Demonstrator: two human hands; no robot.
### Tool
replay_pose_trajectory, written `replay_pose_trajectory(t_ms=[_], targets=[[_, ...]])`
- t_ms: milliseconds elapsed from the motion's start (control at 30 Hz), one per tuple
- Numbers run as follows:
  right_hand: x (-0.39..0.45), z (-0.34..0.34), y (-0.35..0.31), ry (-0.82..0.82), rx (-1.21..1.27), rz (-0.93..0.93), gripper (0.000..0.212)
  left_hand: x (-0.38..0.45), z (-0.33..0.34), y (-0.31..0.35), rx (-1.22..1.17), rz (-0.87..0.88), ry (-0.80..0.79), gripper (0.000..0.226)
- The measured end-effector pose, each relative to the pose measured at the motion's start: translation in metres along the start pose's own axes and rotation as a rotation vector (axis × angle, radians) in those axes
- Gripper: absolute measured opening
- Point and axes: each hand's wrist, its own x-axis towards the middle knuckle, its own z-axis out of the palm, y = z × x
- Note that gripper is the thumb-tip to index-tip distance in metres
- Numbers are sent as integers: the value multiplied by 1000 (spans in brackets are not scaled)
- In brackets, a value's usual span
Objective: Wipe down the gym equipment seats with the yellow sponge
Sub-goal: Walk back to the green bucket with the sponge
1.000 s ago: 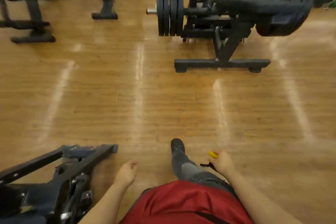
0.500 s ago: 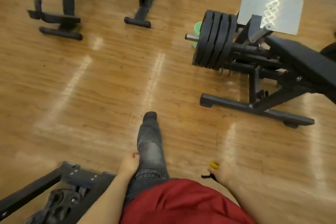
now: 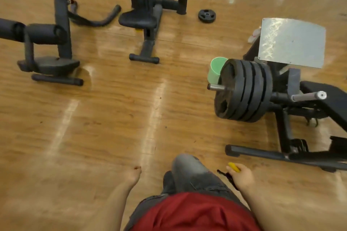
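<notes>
Glossy wood floor (image 3: 112, 118) fills the view, with black gym machines standing along its far and right edges. The person stands near the bottom edge, one knee raised as in a stride.

The right hand (image 3: 242, 176) grips the sponge (image 3: 233, 167), of which only a yellow end shows past the fingers; a thin black strap hangs by the same hand. The left hand (image 3: 133, 173) hangs at the side with fingers loosely curled and holds nothing.

No seat is being wiped now; my reading is that the person is walking between machines. The step in hand looks like the approach to the next seat. A likely target is the small black seat (image 3: 138, 18) toward the far edge, or the long black pad (image 3: 330, 103) at the right edge; I cannot tell which. The next move calls for closing in and laying the sponge flat on the padding.

A stack of plates (image 3: 244, 90) on a bar juts out on the right, with a green cup (image 3: 216, 70) just behind it. A loose plate (image 3: 207, 16) lies farther off. The low frame foot (image 3: 262, 153) near the right hand could catch a step.
</notes>
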Motion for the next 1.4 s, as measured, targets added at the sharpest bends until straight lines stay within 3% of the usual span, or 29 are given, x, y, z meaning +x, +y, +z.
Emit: replay_pose_trajectory(t_ms=[300, 533, 700, 900, 1067, 1333, 1400], targets=[[132, 68, -251, -132, -195, -180, 15, 114, -119, 139, 63, -18, 90, 35], [220, 89, -426, -280, -258, -274, 21, 195, -241, 284, 196, 23, 225, 35], [263, 75, -469, -253, -174, -177, 16, 248, -269, 392, 244, 116, 195, 32], [317, 41, -494, -51, 111, 148, 28, 323, -273, 526, 462, 266, -39, 25], [388, 20, -541, 26, 250, 263, 28, 408, -277, 660, 612, 314, -127, 25], [490, -55, -631, 282, 437, 392, 37, 477, -238, 903, 967, 522, -146, 19], [504, -70, -641, 338, 480, 443, 39, 486, -216, 942, 1002, 545, -164, 27]])
